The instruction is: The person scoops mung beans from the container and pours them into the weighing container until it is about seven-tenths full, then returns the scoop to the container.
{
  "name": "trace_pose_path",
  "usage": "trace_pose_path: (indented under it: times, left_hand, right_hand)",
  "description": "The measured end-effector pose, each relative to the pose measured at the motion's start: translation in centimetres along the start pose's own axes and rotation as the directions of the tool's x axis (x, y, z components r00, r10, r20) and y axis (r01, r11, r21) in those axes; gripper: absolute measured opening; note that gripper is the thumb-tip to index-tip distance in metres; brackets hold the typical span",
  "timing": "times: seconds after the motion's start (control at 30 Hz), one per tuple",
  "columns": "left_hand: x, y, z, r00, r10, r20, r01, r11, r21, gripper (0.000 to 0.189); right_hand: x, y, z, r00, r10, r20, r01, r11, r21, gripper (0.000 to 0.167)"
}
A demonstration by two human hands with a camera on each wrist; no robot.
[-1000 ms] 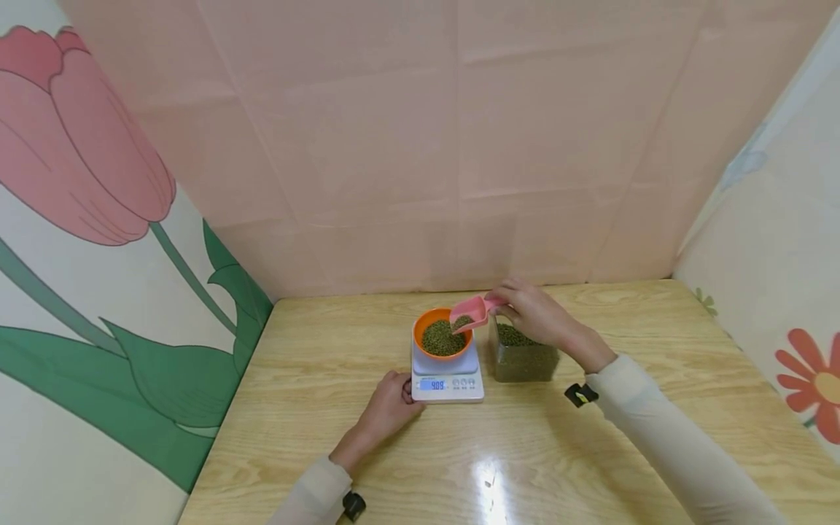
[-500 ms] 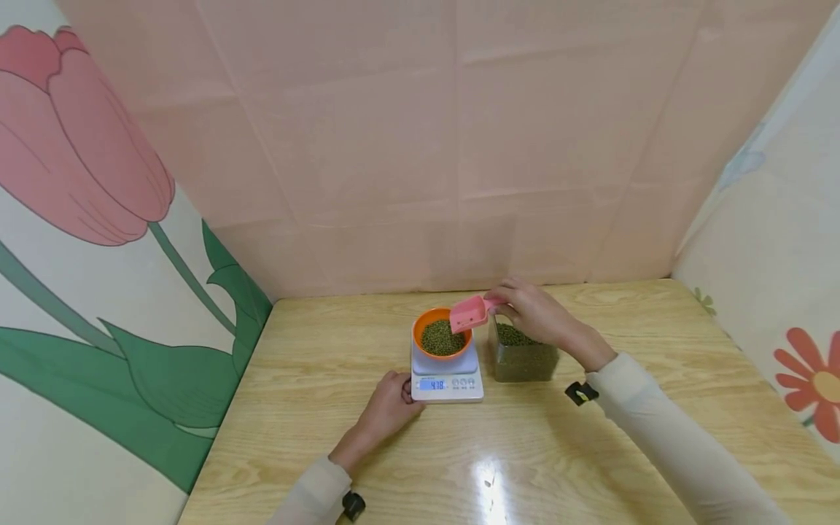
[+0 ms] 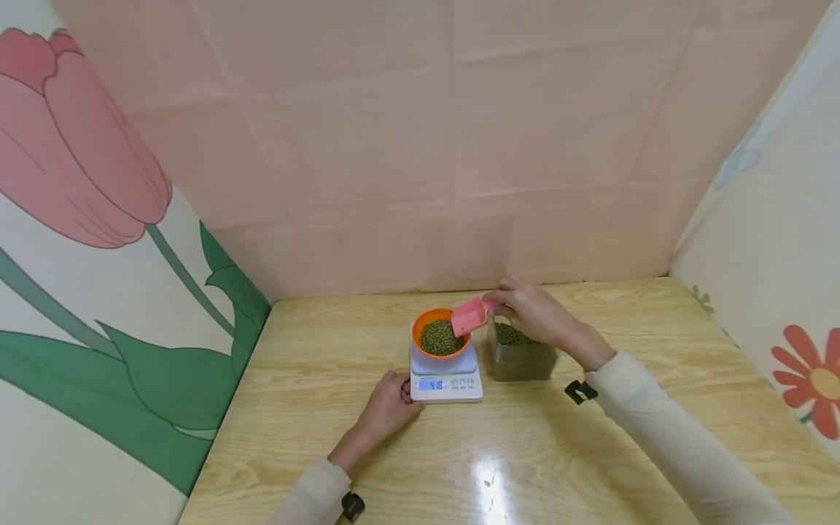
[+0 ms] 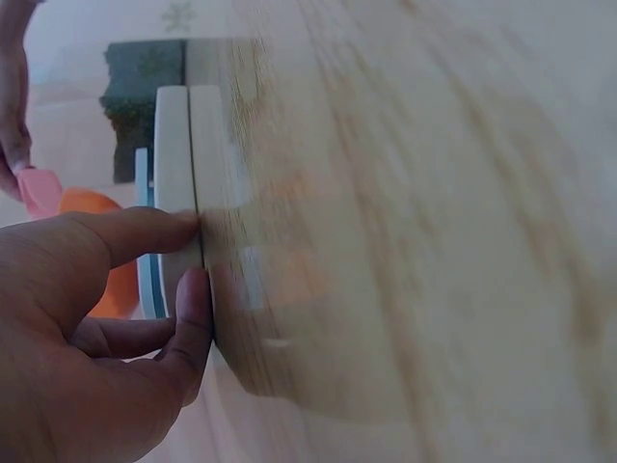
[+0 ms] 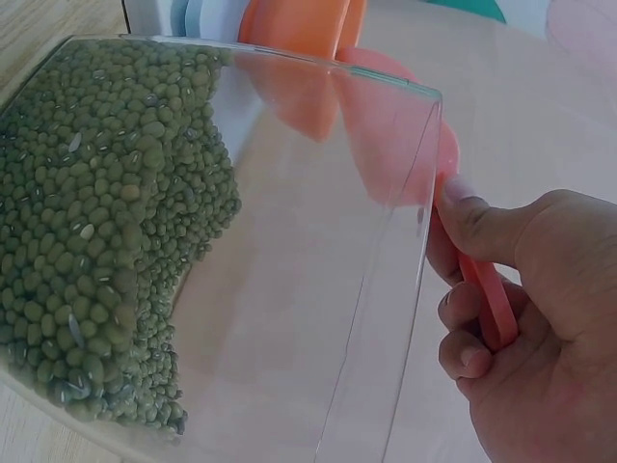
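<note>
My right hand (image 3: 534, 313) grips the handle of a pink scoop (image 3: 469, 316), tilted over the right rim of an orange bowl (image 3: 418, 340). Mung beans (image 3: 441, 338) cover the bottom of that bowl, which sits on a white kitchen scale (image 3: 446, 391) with a lit display. My left hand (image 3: 387, 405) holds the scale at its front left corner; in the left wrist view its fingertips (image 4: 183, 231) lie on the scale's edge. In the right wrist view, the scoop's red-pink handle (image 5: 490, 299) runs between thumb and curled fingers.
Right of the scale stands a clear container (image 3: 525, 364) with more mung beans (image 5: 87, 222), below my right forearm. A pink-covered wall (image 3: 453, 182) rises behind the wooden table (image 3: 328, 343), with printed panels at both sides.
The scoop has tipped further over the bowl, and the beans seen in it a second ago have poured out. The display's reading has changed. My left hand stays in place.
</note>
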State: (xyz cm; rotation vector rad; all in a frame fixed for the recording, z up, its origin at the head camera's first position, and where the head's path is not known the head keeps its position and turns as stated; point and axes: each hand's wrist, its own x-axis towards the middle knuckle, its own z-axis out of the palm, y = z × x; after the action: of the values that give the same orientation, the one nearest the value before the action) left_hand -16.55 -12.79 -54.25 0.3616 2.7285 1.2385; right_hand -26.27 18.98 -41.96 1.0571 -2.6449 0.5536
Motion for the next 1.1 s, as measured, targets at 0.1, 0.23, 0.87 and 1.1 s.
trace_pose_path:
  times: [0.1,0.23,0.87,1.1]
  left_hand:
    - [0.0,0.0,0.0,1.000,0.004,-0.006,-0.004,1.000,0.000,0.037]
    - [0.0,-0.1,0.1,1.000,0.006,-0.011,-0.006,1.000,0.008,0.037]
    - [-0.2,0.2,0.1,1.000,0.022,-0.014,-0.022,1.000,0.004,0.035]
    - [-0.2,0.3,0.0,1.000,0.011,-0.015,-0.011,1.000,0.002,0.038]
  right_hand:
    - [0.0,0.0,0.0,1.000,-0.002,0.001,0.002,1.000,0.002,0.024]
    - [0.0,0.1,0.1,1.000,-0.001,-0.004,0.001,1.000,0.007,0.024]
    - [-0.7,0.3,0.3,0.997,0.063,-0.037,-0.061,0.997,0.040,0.020]
    - [-1.1,0.4,-0.4,0.994,0.098,-0.040,-0.096,0.994,0.052,0.021]
